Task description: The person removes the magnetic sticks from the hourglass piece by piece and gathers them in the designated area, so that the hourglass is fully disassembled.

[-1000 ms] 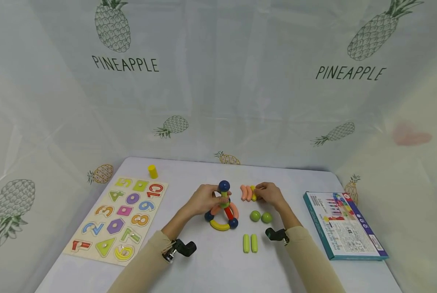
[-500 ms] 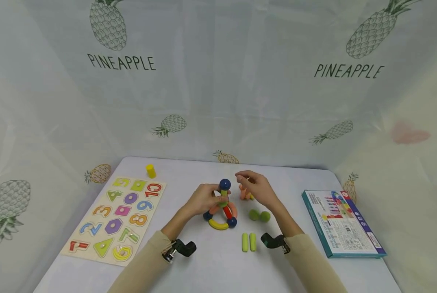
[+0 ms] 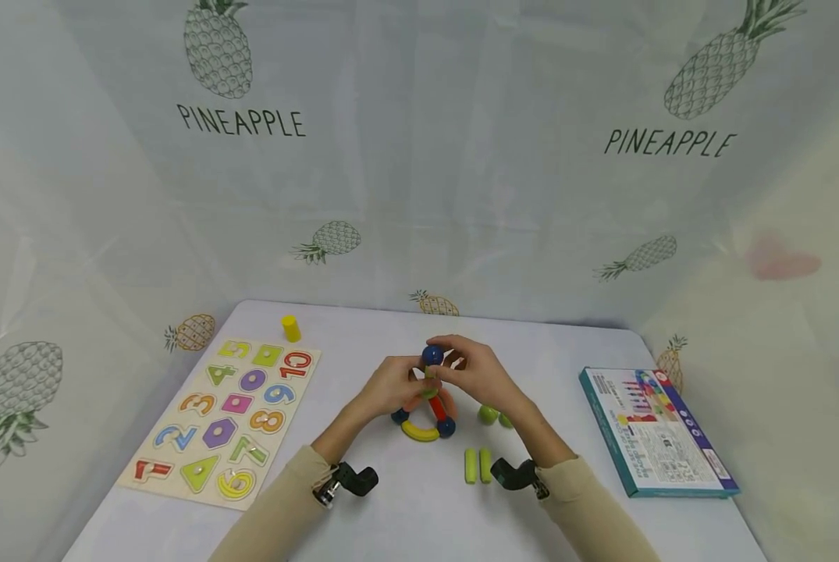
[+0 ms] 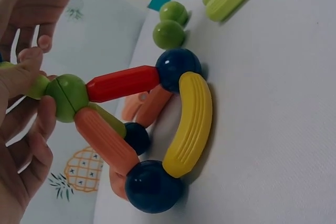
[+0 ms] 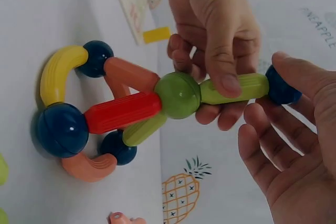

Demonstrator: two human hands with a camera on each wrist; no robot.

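Note:
A magnetic stick-and-ball structure stands on the table, with blue balls (image 5: 62, 129), a yellow curved stick (image 4: 193, 124), orange sticks and a red stick (image 5: 123, 113) rising to a green ball (image 5: 179, 95). Above that ball, a light green stick (image 5: 244, 87) carries a blue ball (image 3: 432, 355) at its tip. My left hand (image 3: 391, 384) pinches the light green stick between thumb and fingers. My right hand (image 3: 478, 371) holds the top blue ball, thumb on one side and fingertips on the other. In the head view it covers part of the stick.
Two loose green balls (image 3: 488, 414) and two light green sticks (image 3: 471, 466) lie to the right. A number-and-shape puzzle board (image 3: 201, 460) is at left, with a yellow cylinder (image 3: 290, 329) behind it. A flat toy box (image 3: 661, 437) lies at far right.
My right hand has left the loose curved sticks, risen and moved left to the top blue ball. My left hand keeps its grip on the light green stick.

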